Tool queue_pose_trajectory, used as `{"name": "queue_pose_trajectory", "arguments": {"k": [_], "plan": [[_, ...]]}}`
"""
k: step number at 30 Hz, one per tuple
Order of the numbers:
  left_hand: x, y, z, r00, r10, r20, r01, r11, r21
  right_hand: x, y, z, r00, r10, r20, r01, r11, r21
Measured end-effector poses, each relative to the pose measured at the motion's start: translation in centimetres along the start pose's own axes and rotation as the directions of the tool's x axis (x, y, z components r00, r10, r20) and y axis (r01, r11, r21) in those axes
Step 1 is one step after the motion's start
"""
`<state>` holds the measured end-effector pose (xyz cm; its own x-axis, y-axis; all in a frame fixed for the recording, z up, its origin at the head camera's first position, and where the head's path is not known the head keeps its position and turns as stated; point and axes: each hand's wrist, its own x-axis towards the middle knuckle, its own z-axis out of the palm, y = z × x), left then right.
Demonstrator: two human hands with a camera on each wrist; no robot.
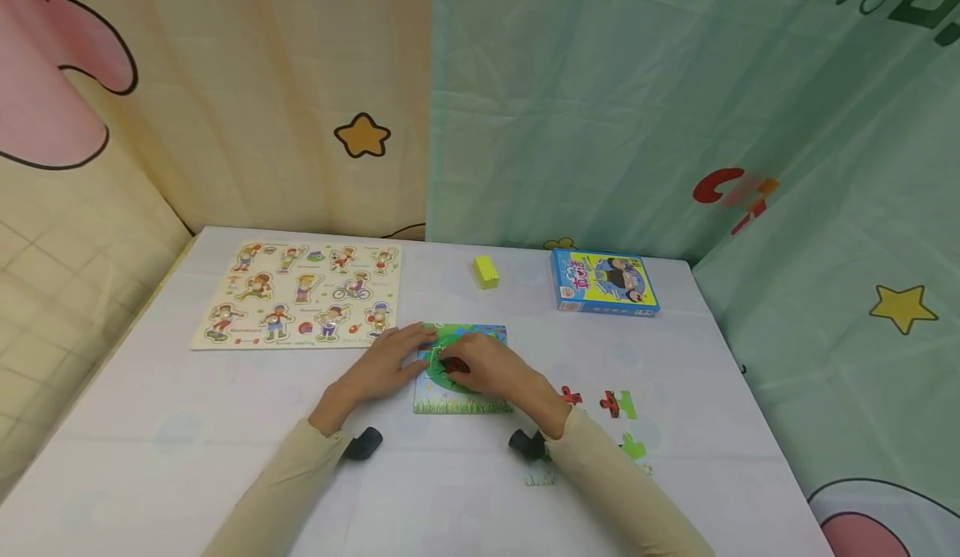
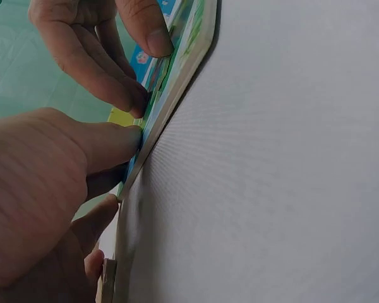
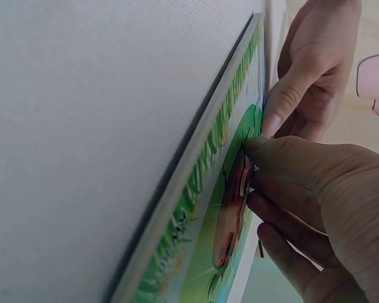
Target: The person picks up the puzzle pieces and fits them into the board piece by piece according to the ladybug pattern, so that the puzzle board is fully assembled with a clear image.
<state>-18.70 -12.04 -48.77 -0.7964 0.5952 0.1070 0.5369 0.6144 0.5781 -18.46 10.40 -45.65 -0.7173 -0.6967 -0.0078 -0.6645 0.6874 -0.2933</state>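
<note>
1. One puzzle board point(image 1: 435, 399), a thick, pale-edged slab, lies flat on the white-covered surface point(image 1: 435, 499), between the two forearms; its picture has blue along the top, a rounded green patch in the middle, pale blue below, and bright grass along the near edge
2. On the green patch sits a red puzzle piece point(image 1: 455, 365) with dark markings, partly covered by fingers; seen from the right wrist, the red area looks slightly raised in places
3. The right hand point(image 1: 487, 365) pinches at that red piece, thumb and fingertips bent down to it
4. The left hand point(image 1: 386, 363) rests at the board's left side, fingers fairly straight, thumb spread a little away
5. Four loose pieces show near the right forearm: red-and-black point(image 1: 572, 395), red-and-green point(image 1: 618, 404), green point(image 1: 633, 447), and grassy pale blue point(image 1: 539, 474)
6. Farther out are a cream board of sports figures point(image 1: 225, 290), a yellow block point(image 1: 486, 273) and a blue-and-yellow box point(image 1: 606, 283), with printed curtains point(image 1: 562, 123) behind
</note>
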Motion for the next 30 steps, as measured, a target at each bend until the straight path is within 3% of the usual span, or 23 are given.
{"name": "queue_pose_trajectory", "arguments": {"k": [7,14,17,23,30], "plan": [[0.0,0.2,0.0,1.000,0.011,-0.024,-0.010,0.999,0.032,0.1,0.1,0.0,1.000,-0.006,-0.004,0.006,1.000,0.003],[0.0,0.2,-0.2,1.000,-0.010,0.014,0.010,1.000,0.013,0.1,0.2,-0.1,0.997,-0.072,0.012,0.072,0.997,-0.029],[0.0,0.2,-0.2,0.999,-0.028,0.022,0.028,1.000,0.008,-0.4,0.3,-0.4,0.998,-0.042,0.037,0.043,0.999,-0.025],[0.1,0.0,-0.1,0.999,-0.036,0.024,0.036,0.999,0.006,-2.8,0.9,-1.4,0.999,0.039,0.035,-0.042,0.995,0.086],[0.2,-0.1,0.1,0.999,-0.037,0.026,0.038,0.999,-0.017,-7.0,2.4,-2.2,0.996,0.084,0.022,-0.086,0.989,0.121]]}}
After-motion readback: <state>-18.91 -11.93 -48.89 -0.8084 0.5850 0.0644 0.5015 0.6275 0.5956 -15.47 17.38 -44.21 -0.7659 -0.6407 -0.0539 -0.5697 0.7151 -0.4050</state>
